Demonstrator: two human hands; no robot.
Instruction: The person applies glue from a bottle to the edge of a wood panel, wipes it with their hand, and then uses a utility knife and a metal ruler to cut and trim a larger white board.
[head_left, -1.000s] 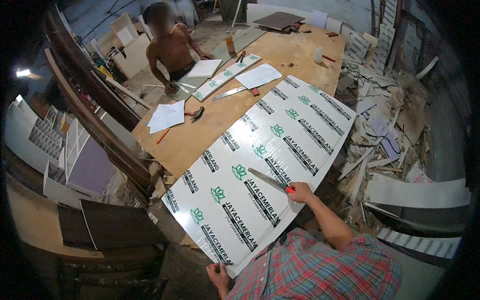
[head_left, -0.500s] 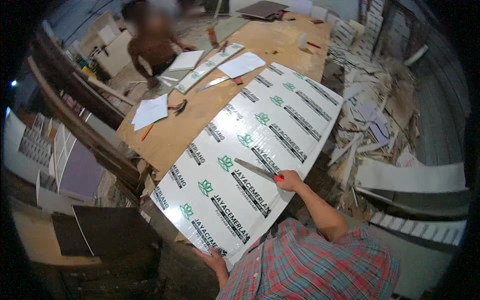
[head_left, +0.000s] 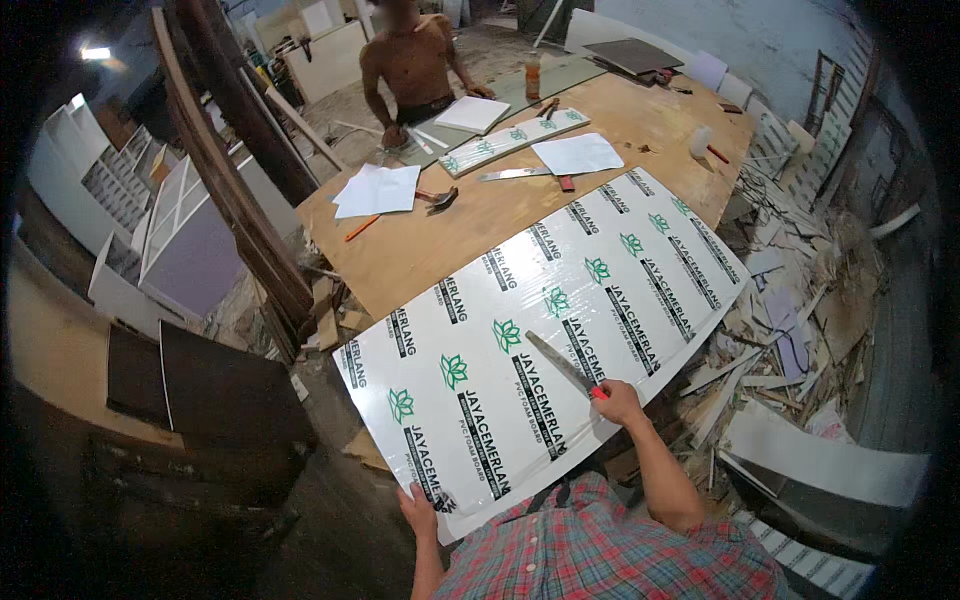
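A large white PVC foam board (head_left: pixel 640 330) with green leaf marks and black print lies over the near side of the wooden table, its near part jutting toward me. My left hand (head_left: pixel 419 512) grips the board's near left corner, thumb on top and the other fingers hidden beneath. Closed around the red handle of a handsaw (head_left: pixel 562 361), my right hand (head_left: pixel 617 402) rests at the board's near edge. The saw's long tapered blade lies across the board's face, pointing away and to the left.
On the plywood tabletop (head_left: pixel 400 270) are a hammer (head_left: pixel 440 201), paper sheets (head_left: pixel 578 154), a narrow board strip (head_left: pixel 515 141), a mallet (head_left: pixel 702 142) and an orange bottle (head_left: pixel 532 80). Another person (head_left: pixel 415 65) is at the far side. Offcuts (head_left: pixel 790 330) litter the right floor; a wooden post (head_left: pixel 225 190) stands left.
My view has tilted and swung left, so the table and board appear farther right. Both hands keep their holds, on the board corner and the handsaw.
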